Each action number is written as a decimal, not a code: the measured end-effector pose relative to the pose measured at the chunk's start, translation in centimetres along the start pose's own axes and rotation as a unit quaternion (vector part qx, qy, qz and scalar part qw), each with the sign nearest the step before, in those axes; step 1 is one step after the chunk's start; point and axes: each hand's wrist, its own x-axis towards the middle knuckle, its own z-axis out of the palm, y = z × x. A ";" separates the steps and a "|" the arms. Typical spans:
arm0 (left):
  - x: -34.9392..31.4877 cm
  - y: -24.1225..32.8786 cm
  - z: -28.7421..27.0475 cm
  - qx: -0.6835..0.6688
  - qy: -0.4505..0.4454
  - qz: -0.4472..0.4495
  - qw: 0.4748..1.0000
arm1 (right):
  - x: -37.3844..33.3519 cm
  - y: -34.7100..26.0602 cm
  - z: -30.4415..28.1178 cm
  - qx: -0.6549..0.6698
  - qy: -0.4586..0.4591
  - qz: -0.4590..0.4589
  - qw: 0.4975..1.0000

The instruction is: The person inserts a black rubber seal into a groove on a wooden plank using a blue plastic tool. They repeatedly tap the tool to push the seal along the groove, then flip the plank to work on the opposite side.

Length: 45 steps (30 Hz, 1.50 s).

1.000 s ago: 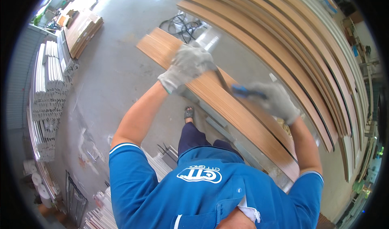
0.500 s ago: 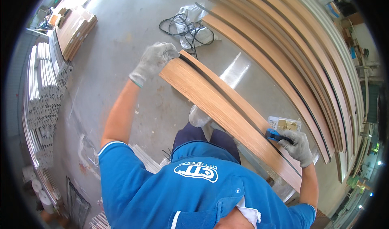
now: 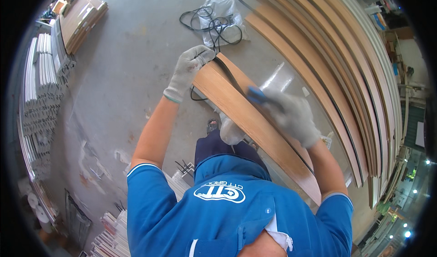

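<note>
A long wood-grain board [image 3: 246, 109] slants in front of me, with a black rubber strip [image 3: 233, 81] running along the groove in it. My left hand [image 3: 193, 66], in a grey-white glove, is closed at the board's far left end, gripping the strip where it bows up from the groove. Over the middle of the board is my right hand [image 3: 293, 120], gloved too and smeared by motion. It grips a blue hand tool [image 3: 257, 94], whose head lies close to the strip; the blur hides its exact kind and whether it touches.
Several long wood-grain boards [image 3: 314, 59] with black strips lie side by side at the right. A black cord [image 3: 213, 25] coils over clear plastic wrap [image 3: 227, 11] on the floor. Bundled white profiles [image 3: 43, 75] and stacked brown panels [image 3: 82, 22] line the left.
My right hand has swept up and left along the board with the blue tool. My left hand has shifted slightly right with the board's end, and the strip there now bows more.
</note>
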 end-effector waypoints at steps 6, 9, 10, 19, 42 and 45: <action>-0.7 -0.2 0.1 -0.107 0.025 -0.043 0.993 | 4.0 -1.2 1.0 0.028 -0.009 0.007 1.000; -0.8 -0.6 0.9 -0.168 0.038 -0.061 0.983 | 2.1 -1.4 -0.3 0.038 -0.003 0.017 0.999; -0.8 -0.7 1.1 -0.176 0.049 -0.056 0.982 | 1.9 -1.6 -0.5 0.034 -0.010 0.032 0.999; -1.1 -0.9 1.8 -0.209 0.082 -0.063 0.972 | 8.3 -2.9 1.3 0.032 -0.019 -0.004 0.999; -0.9 -1.5 2.8 -0.230 0.129 -0.063 0.963 | 9.6 -2.8 2.3 0.019 0.001 -0.014 1.000; -0.8 -1.9 2.6 -0.200 0.148 -0.057 0.967 | 8.5 -2.9 1.5 0.027 0.005 -0.023 0.999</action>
